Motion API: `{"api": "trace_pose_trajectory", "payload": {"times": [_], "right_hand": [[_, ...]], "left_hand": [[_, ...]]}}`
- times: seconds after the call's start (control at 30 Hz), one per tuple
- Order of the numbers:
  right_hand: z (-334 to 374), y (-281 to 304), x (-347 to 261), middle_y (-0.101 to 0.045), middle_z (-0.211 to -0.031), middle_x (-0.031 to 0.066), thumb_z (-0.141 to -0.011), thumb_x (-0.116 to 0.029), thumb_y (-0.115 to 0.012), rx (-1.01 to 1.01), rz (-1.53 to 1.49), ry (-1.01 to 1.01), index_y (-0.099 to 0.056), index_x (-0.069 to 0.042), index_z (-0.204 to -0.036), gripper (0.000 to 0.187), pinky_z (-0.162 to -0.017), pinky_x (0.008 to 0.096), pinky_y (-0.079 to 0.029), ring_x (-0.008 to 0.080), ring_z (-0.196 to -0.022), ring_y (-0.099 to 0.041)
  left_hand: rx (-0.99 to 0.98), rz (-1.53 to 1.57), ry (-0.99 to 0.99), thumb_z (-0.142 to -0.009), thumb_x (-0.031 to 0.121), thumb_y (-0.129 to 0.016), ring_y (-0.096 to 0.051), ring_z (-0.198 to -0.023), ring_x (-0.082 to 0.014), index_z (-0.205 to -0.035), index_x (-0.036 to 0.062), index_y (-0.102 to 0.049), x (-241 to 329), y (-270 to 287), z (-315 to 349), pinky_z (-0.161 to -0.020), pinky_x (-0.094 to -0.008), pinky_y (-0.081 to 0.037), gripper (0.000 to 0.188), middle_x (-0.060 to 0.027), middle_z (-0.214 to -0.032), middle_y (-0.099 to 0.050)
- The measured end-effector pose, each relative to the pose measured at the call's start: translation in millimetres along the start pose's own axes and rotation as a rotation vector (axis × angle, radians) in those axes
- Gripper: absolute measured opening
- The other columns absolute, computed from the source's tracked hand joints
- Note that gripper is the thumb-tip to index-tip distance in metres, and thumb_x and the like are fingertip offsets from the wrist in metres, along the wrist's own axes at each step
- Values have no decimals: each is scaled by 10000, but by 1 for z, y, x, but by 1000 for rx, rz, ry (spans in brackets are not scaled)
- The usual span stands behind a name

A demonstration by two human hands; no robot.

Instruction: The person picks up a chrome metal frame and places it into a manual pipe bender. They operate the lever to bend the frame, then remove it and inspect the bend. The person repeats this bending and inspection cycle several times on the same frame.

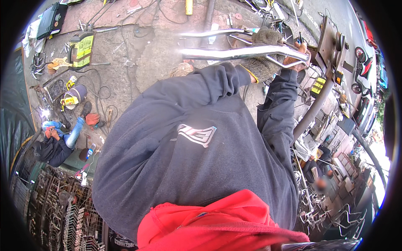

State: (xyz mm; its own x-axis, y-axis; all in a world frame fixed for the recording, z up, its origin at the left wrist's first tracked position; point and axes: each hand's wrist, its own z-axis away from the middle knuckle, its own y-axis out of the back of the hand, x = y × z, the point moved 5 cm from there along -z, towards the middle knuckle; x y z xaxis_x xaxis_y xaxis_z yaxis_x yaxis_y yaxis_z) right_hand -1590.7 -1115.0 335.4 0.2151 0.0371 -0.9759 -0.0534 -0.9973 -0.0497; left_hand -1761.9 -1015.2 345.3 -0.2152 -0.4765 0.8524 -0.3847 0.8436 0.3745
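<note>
A shiny chrome tubular frame (pixel 234 52) lies across the space in front of me, with two long bent tubes joined by short cross pieces. My left hand (pixel 264 66), in a grey-olive knitted glove with a yellow edge, reaches to the right and is wrapped round the frame's middle; its tubes hide part of the glove. At the frame's right end my right hand (pixel 296 60) is bare and closed round the bent tube. A small dark item stands up beside its fingers, too small to name. Just right of that hand is a dark metal machine (pixel 331 48) with round discs.
A person (pixel 54 144) sits low at the left beside a bright spark. Nearby are a yellow-and-black machine (pixel 81 50), a bucket (pixel 75 97) and loose cables. Racks of metal parts (pixel 69 209) fill the lower left. Another person (pixel 318 167) is at the right, near parked motorcycles (pixel 362 69).
</note>
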Motion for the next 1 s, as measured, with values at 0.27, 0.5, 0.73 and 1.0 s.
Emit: {"api": "trace_pose_trajectory", "payload": {"times": [0.27,0.5,0.73,1.0], "right_hand": [[-2,1,2,-674,-826,134,-902,-226,-705,20,-20,-15,-594,23,-879,274,-708,339,-567,213,-771,-680],[-4,2,5,-676,-806,141,-890,-242,-708,7,-29,4,-598,27,-880,290,-655,348,-569,203,-708,-664],[17,-21,-40,-655,-730,104,-896,-318,-723,-16,113,118,-569,-4,-826,357,-622,337,-537,182,-638,-620],[105,-9,-114,-459,-1363,186,-888,-228,-707,-611,50,191,-421,10,-1409,640,-974,429,-508,295,-1254,-513]], "left_hand": [[-9,13,0,-985,191,-556,-452,-1371,-327,-1316,89,-537,0,0,-2,-1061,-485,-451,347,-163,-1397,-531],[-8,22,-5,-981,173,-565,-460,-1368,-325,-1294,92,-557,0,7,-5,-1047,-492,-468,324,-158,-1384,-547],[47,119,28,-977,155,-575,-467,-1365,-324,-1273,95,-578,-14,27,-10,-1032,-499,-485,302,-154,-1371,-564],[421,944,167,-972,135,-586,-476,-1362,-323,-1249,98,-601,-59,145,-19,-1016,-507,-505,279,-149,-1356,-583]]}}
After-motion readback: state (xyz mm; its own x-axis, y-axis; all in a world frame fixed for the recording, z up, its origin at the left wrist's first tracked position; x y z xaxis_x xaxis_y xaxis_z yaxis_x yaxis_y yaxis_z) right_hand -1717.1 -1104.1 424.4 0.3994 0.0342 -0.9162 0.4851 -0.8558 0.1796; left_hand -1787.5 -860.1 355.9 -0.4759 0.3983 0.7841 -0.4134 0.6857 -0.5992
